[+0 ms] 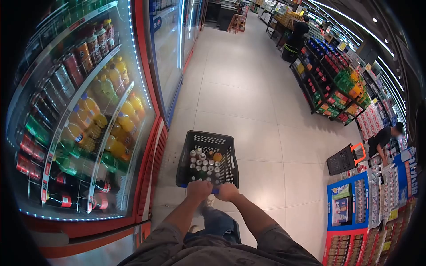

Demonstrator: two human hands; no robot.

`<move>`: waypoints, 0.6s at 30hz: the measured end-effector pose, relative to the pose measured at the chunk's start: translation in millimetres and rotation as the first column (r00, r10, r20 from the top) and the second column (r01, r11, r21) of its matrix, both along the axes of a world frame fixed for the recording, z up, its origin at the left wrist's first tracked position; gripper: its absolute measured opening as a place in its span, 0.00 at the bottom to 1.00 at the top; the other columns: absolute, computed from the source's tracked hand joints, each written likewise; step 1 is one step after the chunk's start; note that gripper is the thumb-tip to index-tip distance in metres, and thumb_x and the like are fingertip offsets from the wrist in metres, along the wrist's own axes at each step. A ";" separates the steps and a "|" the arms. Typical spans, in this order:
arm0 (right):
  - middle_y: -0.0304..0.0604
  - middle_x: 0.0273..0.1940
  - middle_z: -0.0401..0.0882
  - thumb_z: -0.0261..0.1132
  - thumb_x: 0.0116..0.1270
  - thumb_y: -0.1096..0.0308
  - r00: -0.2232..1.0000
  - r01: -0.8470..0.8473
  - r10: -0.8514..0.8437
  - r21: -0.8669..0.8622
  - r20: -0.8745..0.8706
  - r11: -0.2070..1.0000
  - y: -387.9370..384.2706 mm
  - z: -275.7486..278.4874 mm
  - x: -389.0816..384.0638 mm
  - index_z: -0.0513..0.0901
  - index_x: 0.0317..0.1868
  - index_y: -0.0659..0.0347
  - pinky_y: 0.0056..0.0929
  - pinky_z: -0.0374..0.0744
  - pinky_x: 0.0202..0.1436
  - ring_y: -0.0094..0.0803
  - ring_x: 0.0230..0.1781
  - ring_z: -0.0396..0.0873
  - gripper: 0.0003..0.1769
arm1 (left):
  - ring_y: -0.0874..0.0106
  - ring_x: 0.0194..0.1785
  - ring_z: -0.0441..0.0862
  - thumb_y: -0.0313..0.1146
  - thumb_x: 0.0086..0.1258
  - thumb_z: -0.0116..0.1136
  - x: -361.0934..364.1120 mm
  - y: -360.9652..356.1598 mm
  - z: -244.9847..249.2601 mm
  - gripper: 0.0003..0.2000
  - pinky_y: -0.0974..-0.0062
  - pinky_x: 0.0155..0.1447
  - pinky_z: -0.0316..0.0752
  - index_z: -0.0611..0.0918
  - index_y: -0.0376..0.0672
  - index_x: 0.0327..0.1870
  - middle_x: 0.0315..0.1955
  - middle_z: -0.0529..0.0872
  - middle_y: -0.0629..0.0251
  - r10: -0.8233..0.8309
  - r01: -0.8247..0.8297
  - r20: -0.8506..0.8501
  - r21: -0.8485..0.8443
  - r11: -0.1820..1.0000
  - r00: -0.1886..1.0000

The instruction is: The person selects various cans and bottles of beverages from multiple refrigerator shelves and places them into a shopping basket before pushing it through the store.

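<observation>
Both my hands grip the near side of a black plastic shopping basket (234, 166), where a strip of blue shows between them. My left hand (199, 189) is a closed fist at the left of that side. My right hand (227, 192) is wrapped round it a little further right. Inside the basket stand several bottles and cans (204, 162), mostly with pale or silver tops, and one orange top (217, 157) among them. The fingers' undersides are hidden from above.
A glass-door drinks fridge (95, 115) with a red frame lines the left side, followed by another fridge (166, 44). Tiled floor (239, 80) runs ahead. At right are a rack of bottles (328, 84), a black basket with orange handle (341, 160), a crouching person (382, 139) and stacked goods (348, 204).
</observation>
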State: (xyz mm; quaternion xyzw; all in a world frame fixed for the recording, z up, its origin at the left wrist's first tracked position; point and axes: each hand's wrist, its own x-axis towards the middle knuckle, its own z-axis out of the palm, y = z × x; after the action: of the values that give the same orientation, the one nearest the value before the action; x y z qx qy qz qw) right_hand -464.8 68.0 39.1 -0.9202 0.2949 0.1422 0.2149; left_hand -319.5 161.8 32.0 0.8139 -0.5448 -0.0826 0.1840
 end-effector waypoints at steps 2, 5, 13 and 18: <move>0.48 0.36 0.87 0.66 0.58 0.52 1.000 -0.005 0.005 0.007 0.014 1.000 -21.9 8.5 9.8 0.88 0.45 0.46 0.46 0.83 0.47 0.49 0.40 0.85 0.17 | 0.53 0.26 0.85 0.43 0.68 0.51 9.9 -23.5 -1.3 0.18 0.54 0.35 0.80 0.86 0.44 0.23 0.19 0.84 0.53 -0.006 0.006 0.005 -0.007 1.000 1.000; 0.48 0.38 0.87 0.65 0.58 0.51 1.000 -0.007 0.007 0.026 0.016 1.000 -59.2 15.1 28.1 0.89 0.44 0.47 0.46 0.83 0.47 0.48 0.42 0.85 0.17 | 0.51 0.26 0.85 0.43 0.68 0.51 27.5 -59.5 1.2 0.17 0.53 0.36 0.80 0.86 0.46 0.24 0.20 0.85 0.53 -0.002 0.002 0.004 -0.004 1.000 1.000; 0.49 0.40 0.87 0.62 0.58 0.54 0.999 0.039 -0.039 0.079 0.002 0.996 -150.9 11.2 74.5 0.90 0.39 0.51 0.44 0.83 0.50 0.48 0.44 0.85 0.16 | 0.49 0.27 0.85 0.46 0.69 0.50 70.0 -150.6 10.3 0.18 0.52 0.38 0.80 0.87 0.45 0.25 0.20 0.85 0.51 0.038 -0.035 -0.019 0.116 0.993 0.999; 0.48 0.41 0.88 0.62 0.56 0.57 0.998 0.060 -0.056 0.141 -0.037 0.988 -195.7 18.9 95.9 0.90 0.40 0.51 0.43 0.83 0.51 0.47 0.45 0.86 0.15 | 0.49 0.28 0.85 0.46 0.69 0.50 91.7 -195.0 7.9 0.20 0.51 0.38 0.80 0.87 0.45 0.23 0.20 0.85 0.51 0.029 -0.031 0.017 0.169 0.985 0.999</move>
State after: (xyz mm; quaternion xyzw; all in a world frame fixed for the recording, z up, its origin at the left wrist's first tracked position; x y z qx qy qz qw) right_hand -368.9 -127.7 58.0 -0.8911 0.3142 0.1714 0.2788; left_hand -227.9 -33.2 39.9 0.8353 -0.5248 -0.1201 0.1116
